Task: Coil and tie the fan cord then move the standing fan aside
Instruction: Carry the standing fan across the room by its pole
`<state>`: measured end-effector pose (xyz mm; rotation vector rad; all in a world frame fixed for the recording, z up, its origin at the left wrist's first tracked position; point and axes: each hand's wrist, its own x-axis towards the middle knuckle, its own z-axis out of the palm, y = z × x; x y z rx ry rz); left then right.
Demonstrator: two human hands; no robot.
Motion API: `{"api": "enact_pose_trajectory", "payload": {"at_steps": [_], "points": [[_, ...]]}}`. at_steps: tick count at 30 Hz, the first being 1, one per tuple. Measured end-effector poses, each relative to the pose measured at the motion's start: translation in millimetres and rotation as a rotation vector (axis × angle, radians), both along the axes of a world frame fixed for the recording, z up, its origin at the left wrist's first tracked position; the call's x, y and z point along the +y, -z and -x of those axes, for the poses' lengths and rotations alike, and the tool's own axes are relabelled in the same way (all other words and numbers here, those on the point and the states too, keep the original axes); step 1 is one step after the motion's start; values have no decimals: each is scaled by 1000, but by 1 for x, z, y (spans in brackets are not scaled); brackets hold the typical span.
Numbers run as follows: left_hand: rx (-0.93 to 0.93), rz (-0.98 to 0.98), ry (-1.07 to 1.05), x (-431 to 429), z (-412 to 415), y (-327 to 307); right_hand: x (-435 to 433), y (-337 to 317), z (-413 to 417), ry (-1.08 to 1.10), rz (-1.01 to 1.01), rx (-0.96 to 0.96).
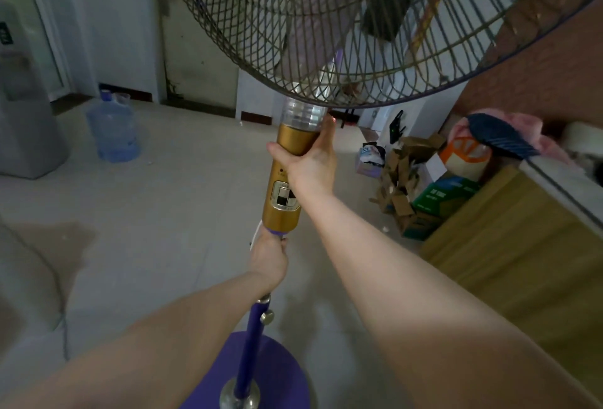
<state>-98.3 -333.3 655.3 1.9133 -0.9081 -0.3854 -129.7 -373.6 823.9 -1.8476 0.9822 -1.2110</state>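
The standing fan (287, 200) fills the middle of the view: a gold control column, a wire cage (359, 17) at the top, a purple pole (251, 340) and a round purple base (274, 372) at the bottom. My right hand (310, 164) grips the gold column near its top, just under the clear neck. My left hand (269, 260) is closed around the pole right below the gold column. A short piece of white cord (256, 232) shows beside my left hand; the rest of the cord is hidden.
A blue water jug (112, 129) stands on the tiled floor at the left, near a grey water dispenser (23, 115). Cardboard boxes (414, 193) and clutter lie at the right beside a wooden cabinet (509, 245). A wet patch (49, 245) marks the floor at left.
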Motion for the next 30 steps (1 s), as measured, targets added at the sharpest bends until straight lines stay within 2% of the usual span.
{"api": "enact_pose_trajectory", "payload": {"at_steps": [7,15,18,26,30], "points": [[23,-8,84,13,40,-58,15,-66,48,75,-37,37],[66,-53,221,40,102,-110,48,-113,116,237,-20,46],[47,-107,352,54,123,-120,68,-122,140,320,-21,67],[145,-79,463,91,201,-127,121,-139,220,570,-38,82],[136,-68,633,111,249,-128,150,-143,271,726,-26,81]]}}
